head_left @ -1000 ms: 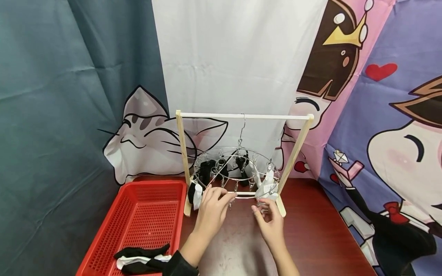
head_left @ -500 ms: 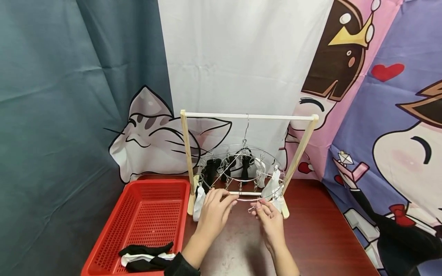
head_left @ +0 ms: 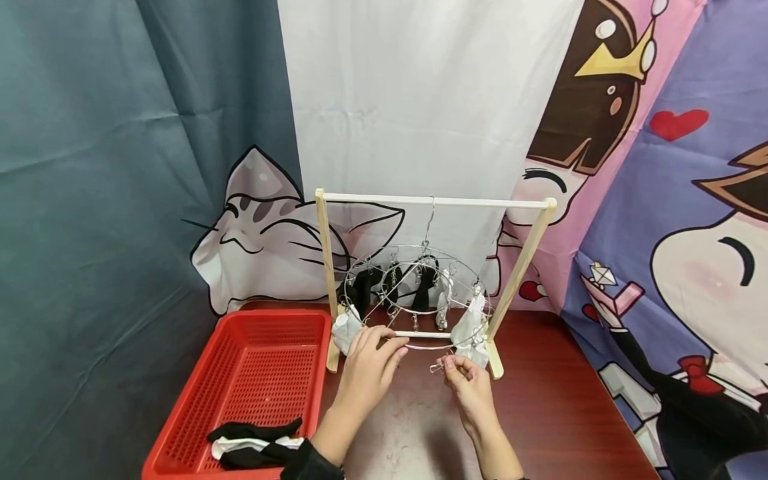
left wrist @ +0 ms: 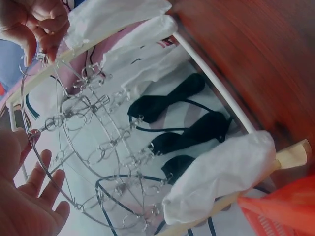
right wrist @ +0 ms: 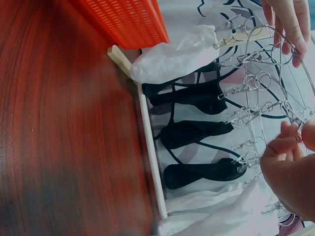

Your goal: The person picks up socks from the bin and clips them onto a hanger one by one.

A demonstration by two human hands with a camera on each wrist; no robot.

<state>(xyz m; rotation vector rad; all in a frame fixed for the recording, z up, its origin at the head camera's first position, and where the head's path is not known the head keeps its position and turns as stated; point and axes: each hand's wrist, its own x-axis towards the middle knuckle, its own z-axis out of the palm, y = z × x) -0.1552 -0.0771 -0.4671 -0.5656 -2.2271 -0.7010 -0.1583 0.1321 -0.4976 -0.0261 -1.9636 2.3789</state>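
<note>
Since half a second ago, the white sock [head_left: 347, 330] just beyond the left hand [head_left: 369, 367] has swung upward and the hanger [head_left: 426, 347] has shifted slightly. Both hands, apart from each other, work at the hanger's near edge. With thumb and fingers the right hand [head_left: 471, 393] pinches a clip [head_left: 436, 368], which points toward the left hand and shows no sock in it. Left fingers meet the hanger's edge; whether they grip or merely steady it cannot be told. Black socks [head_left: 425, 290] hang beyond the hands, white socks [head_left: 469, 327] just beyond the right; loose socks [head_left: 243, 459] lie in the basket [head_left: 264, 373], left of the left hand. The step in hand appears to be readying a bare clip; the next move probably calls for bringing a loose sock to it.
</note>
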